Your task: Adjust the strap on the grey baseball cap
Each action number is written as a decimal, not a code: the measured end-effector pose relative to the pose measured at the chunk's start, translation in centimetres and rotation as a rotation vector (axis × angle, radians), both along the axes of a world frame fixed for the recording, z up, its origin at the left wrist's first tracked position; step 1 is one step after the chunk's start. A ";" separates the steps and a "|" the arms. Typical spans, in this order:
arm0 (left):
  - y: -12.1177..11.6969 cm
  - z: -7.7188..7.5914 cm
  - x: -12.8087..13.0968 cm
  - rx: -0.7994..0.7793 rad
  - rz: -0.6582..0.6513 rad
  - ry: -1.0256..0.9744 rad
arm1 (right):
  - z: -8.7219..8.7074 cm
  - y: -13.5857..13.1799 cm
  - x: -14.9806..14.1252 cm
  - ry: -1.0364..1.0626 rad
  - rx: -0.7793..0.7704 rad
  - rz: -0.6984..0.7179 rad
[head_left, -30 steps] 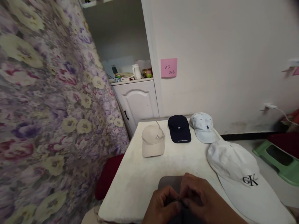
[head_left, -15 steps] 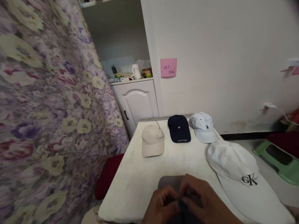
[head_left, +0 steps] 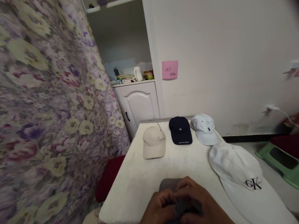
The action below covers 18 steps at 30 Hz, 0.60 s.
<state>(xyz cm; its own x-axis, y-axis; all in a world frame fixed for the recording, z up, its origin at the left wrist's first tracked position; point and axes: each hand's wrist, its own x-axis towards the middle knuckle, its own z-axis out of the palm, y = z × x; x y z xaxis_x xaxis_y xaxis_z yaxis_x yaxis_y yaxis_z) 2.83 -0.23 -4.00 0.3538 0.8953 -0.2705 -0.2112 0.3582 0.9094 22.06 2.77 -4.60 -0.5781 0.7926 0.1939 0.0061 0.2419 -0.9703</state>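
Note:
A dark grey cap [head_left: 168,184] lies at the near edge of the white table, its brim showing past my fingers and most of its crown hidden beneath them. My left hand [head_left: 161,206] pinches a dark part of it from the left. From the right, my right hand [head_left: 195,199] grips the same part, fingertips close to those of the left. Beyond them sit a beige cap [head_left: 153,143], a navy cap [head_left: 180,130] and a pale blue cap [head_left: 205,129]. A large white cap [head_left: 243,174] with black letters rests to the right.
The white table [head_left: 130,186] stands near a wall with a pink note [head_left: 170,70]. A floral curtain [head_left: 58,109] hangs at the left, beside a cabinet [head_left: 140,101]. A dark red seat [head_left: 108,177] and a green stool [head_left: 279,161] flank the table.
Both hands stay on the grey cap, and their fingers have shifted slightly around its dark part. The whole view has moved a little; the other caps lie as before.

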 end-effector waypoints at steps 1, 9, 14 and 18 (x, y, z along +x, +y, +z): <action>0.0 0.1 0.1 -0.017 -0.002 -0.001 | -0.2 0.1 -0.2 0.006 0.004 0.005; 0.4 0.2 0.3 0.086 0.044 0.051 | -1.0 0.5 -0.6 0.060 -0.005 -0.007; 0.6 -1.0 0.1 0.084 0.177 0.159 | -1.3 0.6 -0.9 0.053 -0.105 -0.033; 0.4 -2.0 -0.1 0.076 0.215 0.195 | -0.9 0.2 -1.4 0.013 -0.357 -0.028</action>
